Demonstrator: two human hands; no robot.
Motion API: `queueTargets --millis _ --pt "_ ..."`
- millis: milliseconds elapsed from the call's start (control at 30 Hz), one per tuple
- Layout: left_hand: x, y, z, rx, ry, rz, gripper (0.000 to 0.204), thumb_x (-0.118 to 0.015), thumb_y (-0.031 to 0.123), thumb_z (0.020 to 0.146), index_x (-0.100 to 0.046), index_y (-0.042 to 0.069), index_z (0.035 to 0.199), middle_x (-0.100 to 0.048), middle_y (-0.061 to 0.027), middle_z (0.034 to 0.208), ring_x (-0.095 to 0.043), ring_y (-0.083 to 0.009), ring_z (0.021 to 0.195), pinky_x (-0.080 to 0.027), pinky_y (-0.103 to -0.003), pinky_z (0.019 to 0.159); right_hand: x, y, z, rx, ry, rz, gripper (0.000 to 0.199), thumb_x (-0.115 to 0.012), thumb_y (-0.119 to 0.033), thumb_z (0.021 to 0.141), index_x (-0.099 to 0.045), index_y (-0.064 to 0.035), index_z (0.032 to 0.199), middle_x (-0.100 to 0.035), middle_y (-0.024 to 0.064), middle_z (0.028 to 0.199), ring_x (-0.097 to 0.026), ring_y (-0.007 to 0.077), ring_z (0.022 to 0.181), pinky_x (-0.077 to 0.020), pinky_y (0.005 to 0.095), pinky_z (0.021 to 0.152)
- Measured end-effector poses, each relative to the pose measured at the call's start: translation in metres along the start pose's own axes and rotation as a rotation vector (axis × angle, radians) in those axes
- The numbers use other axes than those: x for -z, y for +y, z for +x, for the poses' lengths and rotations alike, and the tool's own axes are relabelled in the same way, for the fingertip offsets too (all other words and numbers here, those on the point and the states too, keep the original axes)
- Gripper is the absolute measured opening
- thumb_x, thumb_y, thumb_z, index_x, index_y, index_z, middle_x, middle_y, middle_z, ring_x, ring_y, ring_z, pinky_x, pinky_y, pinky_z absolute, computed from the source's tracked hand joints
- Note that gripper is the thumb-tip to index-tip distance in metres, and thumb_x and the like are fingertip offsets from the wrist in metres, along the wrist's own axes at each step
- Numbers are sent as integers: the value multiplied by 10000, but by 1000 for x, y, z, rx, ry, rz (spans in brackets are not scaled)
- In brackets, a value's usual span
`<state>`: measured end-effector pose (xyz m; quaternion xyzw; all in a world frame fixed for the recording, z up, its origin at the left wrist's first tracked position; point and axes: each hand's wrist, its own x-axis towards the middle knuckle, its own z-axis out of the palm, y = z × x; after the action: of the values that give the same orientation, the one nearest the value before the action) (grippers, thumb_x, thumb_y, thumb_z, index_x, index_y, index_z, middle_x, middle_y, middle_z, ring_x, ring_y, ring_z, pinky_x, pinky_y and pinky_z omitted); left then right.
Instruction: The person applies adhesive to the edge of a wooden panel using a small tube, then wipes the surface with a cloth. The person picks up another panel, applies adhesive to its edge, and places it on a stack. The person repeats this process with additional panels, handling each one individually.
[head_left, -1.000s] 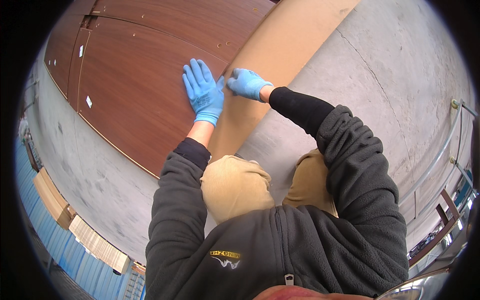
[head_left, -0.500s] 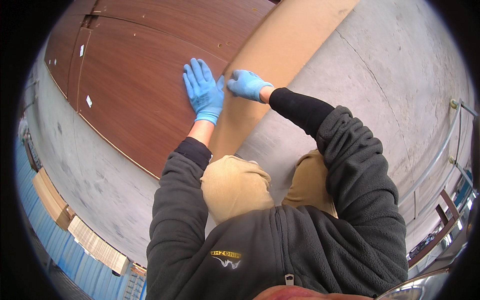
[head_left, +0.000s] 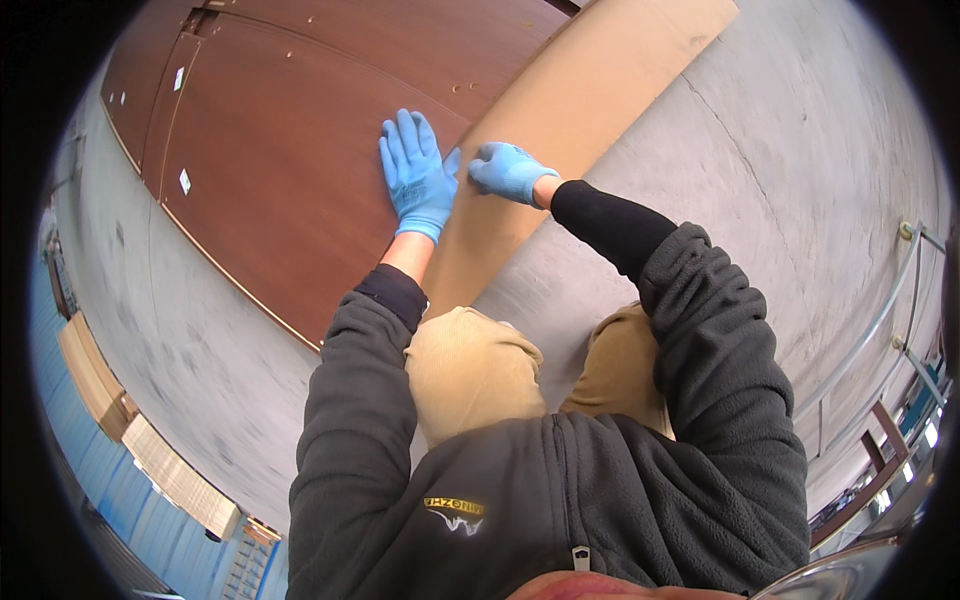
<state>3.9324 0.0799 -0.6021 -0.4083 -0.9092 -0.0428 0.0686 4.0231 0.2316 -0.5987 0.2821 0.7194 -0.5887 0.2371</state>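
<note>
A dark reddish-brown wood-grain panel [head_left: 290, 200] lies in front of me, reaching away to the far left. Along its right side runs a tan sheet [head_left: 580, 90], which looks like cardboard. My left hand [head_left: 415, 175], in a blue glove, presses flat on the brown panel near the seam, fingers stretched out and thumb toward the sheet. Beside it, my right hand [head_left: 510, 172], also gloved in blue, sits over the tan sheet near its left edge. Its fingers are curled closed, and their tips are turned out of sight, so anything pinched there is hidden.
Grey concrete floor [head_left: 750, 160] spreads to both sides. A metal rail frame [head_left: 870, 320] stands at the right. Stacked boards [head_left: 180, 475] lie by a blue corrugated surface at the lower left. Small white labels [head_left: 184, 181] dot the brown panel.
The whole view has shifted slightly, moving the panel and sheet a little rightward in the picture. Both hands keep nearly the same places at the seam.
</note>
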Motion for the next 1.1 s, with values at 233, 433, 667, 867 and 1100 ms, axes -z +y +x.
queueTargets --millis 233,433,667,867,1100 --pt "36 -48 -43 118 156 -289 827 -782 378 874 -447 -2 1528 -404 -261 1601 -347 -448 1495 -289 -539 1221 16 18 -10 -56 -65 74 371 -536 -277 939 -736 28 1007 -784 159 997 -742 268 958 -550 384 900" --pt "56 -168 -200 879 296 126 650 -675 386 949 -552 -118 1341 -564 -326 1380 -509 -476 1322 -419 -552 1123 18 30 -10 -49 -76 68 382 -528 -286 939 -744 14 1034 -785 150 999 -739 266 974 -543 378 914" --pt "24 -280 -372 1660 288 -717 470 -679 311 991 -658 -80 1252 -717 -154 1176 -673 -275 1037 -521 -436 933 15 28 -7 -33 -88 5 396 -539 -246 1014 -679 63 1218 -759 136 1093 -739 206 945 -545 338 938" --pt "10 -300 -400 1783 344 -974 279 -716 226 972 -676 59 1193 -698 -42 1111 -624 -213 996 -473 -444 873 7 9 -22 25 37 -146 546 -579 -343 1000 -615 55 1372 -721 201 1250 -718 256 1108 -523 366 1015" --pt "20 -311 -415 1886 241 -1190 298 -712 292 990 -648 159 1249 -652 8 1251 -565 -220 1132 -428 -491 941 -17 -21 -25 129 -12 -281 502 -560 -402 964 -689 -8 1247 -710 242 1235 -662 395 1186 -503 454 1023"
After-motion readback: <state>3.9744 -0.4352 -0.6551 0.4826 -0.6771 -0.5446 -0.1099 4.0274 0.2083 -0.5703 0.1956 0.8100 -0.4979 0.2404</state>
